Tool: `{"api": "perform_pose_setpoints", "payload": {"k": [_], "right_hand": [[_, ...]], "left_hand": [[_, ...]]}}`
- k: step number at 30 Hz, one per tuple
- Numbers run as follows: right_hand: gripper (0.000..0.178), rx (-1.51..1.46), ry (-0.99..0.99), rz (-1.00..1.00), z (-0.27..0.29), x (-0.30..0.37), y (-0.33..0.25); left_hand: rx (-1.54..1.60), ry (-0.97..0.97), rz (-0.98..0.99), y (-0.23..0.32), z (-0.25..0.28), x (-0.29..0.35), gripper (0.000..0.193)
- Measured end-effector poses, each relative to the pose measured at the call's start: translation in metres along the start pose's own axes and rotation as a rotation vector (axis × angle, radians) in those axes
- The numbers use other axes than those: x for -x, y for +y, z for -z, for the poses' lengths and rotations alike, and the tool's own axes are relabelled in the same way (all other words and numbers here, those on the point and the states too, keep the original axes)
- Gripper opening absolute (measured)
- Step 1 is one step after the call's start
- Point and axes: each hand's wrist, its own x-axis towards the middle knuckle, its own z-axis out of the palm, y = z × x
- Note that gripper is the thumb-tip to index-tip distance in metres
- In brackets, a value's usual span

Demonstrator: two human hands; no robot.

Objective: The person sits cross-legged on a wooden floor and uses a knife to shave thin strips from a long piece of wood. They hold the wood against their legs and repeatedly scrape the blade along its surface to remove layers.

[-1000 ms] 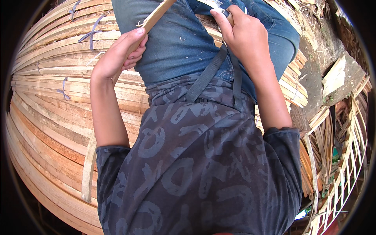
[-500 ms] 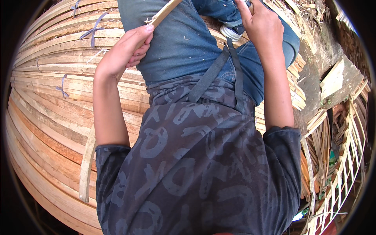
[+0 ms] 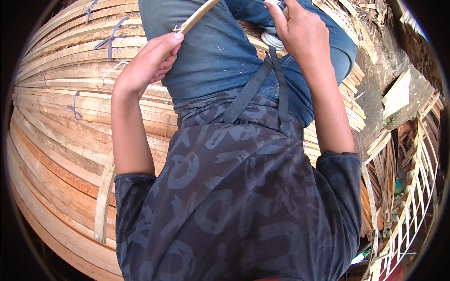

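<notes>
My left hand (image 3: 152,61) is closed around the near end of a narrow wooden strip (image 3: 199,15), its thumb laid along the top. The strip slants up and right over my left thigh, past the upper edge of the view, and a small curl of shaving clings to it by the thumb. My right hand (image 3: 304,37), closed with the thumb stretched forward, is above my other leg. It grips a small dark and grey object (image 3: 281,4), mostly cut off by the upper edge, so its kind is not clear.
Long wooden slats (image 3: 61,140) lie stacked at the left, some tied with blue ties (image 3: 111,40). A short loose strip (image 3: 104,201) rests across them. On the right are a stone slab (image 3: 408,93), split wood pieces and a pale slatted lattice (image 3: 412,206).
My right hand has shifted left and slightly nearer, toward the strip, with the object still in it. The left hand and the strip have barely moved.
</notes>
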Motion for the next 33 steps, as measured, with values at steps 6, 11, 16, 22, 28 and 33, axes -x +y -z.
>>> {"api": "perform_pose_setpoints", "payload": {"k": [6,11,16,22,28,33], "right_hand": [[0.035,0.154,0.165,0.107,-0.015,-0.025,0.054],[0.036,0.038,0.075,-0.041,-0.004,-0.018,0.033],[0.036,0.038,0.123,0.017,-0.003,-0.016,0.028],[0.036,0.045,0.208,-0.095,-0.010,-0.009,0.041],[0.040,-0.227,0.031,-0.245,0.003,-0.003,0.006],[0.034,-0.913,-0.505,-0.435,0.013,-0.007,0.046]], "left_hand": [[0.039,-0.011,0.019,-0.001,0.003,0.001,0.042],[0.018,-0.003,0.044,0.000,0.001,0.001,0.044],[0.042,0.004,0.053,-0.005,0.006,0.003,0.044],[-0.020,-0.024,-0.017,0.006,0.003,-0.005,0.044],[-0.090,-0.048,-0.037,-0.001,0.006,-0.003,0.039],[-0.330,0.048,-0.176,-0.015,0.004,-0.001,0.029]]}}
